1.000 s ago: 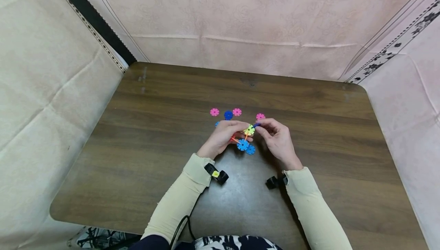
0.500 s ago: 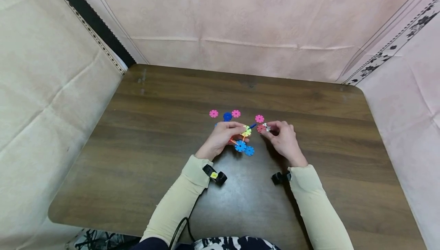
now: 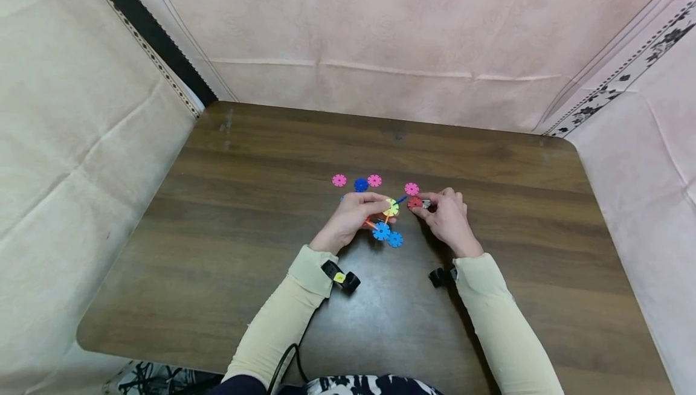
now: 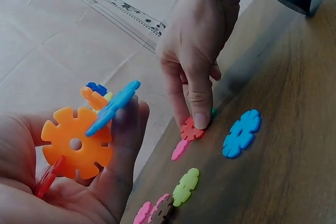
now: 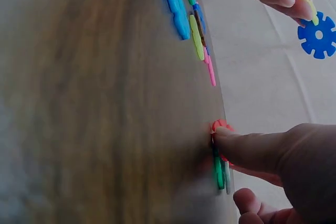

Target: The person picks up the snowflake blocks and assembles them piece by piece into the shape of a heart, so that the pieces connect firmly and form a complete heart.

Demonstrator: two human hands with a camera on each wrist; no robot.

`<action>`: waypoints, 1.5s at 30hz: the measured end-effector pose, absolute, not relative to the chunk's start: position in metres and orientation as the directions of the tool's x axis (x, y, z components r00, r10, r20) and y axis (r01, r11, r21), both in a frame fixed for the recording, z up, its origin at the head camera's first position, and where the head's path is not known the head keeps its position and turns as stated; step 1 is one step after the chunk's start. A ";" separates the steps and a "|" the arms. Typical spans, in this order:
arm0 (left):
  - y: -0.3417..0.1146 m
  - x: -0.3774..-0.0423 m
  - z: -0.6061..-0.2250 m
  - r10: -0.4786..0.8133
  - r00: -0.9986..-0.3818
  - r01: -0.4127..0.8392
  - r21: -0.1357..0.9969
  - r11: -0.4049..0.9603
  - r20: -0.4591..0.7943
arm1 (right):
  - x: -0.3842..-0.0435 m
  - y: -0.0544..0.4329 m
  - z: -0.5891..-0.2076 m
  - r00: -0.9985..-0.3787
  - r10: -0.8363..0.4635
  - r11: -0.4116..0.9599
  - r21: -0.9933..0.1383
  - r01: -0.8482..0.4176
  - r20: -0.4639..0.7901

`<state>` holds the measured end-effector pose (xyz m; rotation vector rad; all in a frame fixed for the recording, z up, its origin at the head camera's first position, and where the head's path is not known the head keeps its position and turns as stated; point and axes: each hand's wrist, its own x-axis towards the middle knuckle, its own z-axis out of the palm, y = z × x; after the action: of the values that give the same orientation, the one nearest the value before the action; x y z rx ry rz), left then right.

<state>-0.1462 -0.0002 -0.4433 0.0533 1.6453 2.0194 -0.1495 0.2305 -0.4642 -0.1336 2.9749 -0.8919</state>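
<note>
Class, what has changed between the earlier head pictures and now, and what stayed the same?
The right hand has let go of the dark blue disc and moved slightly right, where it pinches a red disc. The left hand still holds the joined discs, and the pink discs lie as before.

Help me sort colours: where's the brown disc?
In the left wrist view, the brown disc appears at bottom centre, between pink discs and a yellow-green disc.
</note>
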 end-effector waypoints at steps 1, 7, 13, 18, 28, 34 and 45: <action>0.000 -0.146 -0.443 0.420 -0.859 -0.371 0.921 -0.118 -0.292 | -0.150 0.231 -0.464 -0.996 -0.094 0.833 -0.548 -0.074 -0.008; 0.000 -0.146 -0.445 0.415 -0.864 -0.363 0.924 -0.119 -0.286 | -0.147 0.231 -0.462 -0.996 -0.093 0.755 -0.653 -0.062 -0.012; -0.002 -0.147 -0.444 0.410 -0.870 -0.349 0.930 -0.115 -0.275 | -0.140 0.232 -0.450 -0.992 -0.122 0.499 -0.865 -0.047 -0.017; -0.001 -0.146 -0.444 0.418 -0.868 -0.339 0.935 -0.107 -0.267 | -0.132 0.227 -0.430 -0.984 -0.176 0.296 -0.954 -0.051 -0.002; -0.001 -0.146 -0.444 0.444 -0.858 -0.338 0.935 -0.110 -0.258 | -0.122 0.218 -0.406 -0.977 -0.206 0.277 -0.956 -0.102 0.045; -0.001 -0.147 -0.443 0.436 -0.861 -0.336 0.937 -0.099 -0.263 | -0.121 0.217 -0.405 -0.977 -0.208 0.259 -0.959 -0.112 0.058; 0.001 -0.148 -0.442 0.417 -0.865 -0.327 0.944 -0.050 -0.277 | -0.132 0.224 -0.431 -0.972 -0.225 0.192 -0.975 -0.109 0.064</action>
<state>-0.1482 0.0010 -0.4425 0.0962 1.7350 1.9631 -0.1315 0.2241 -0.4309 -0.3309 2.3512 -1.9117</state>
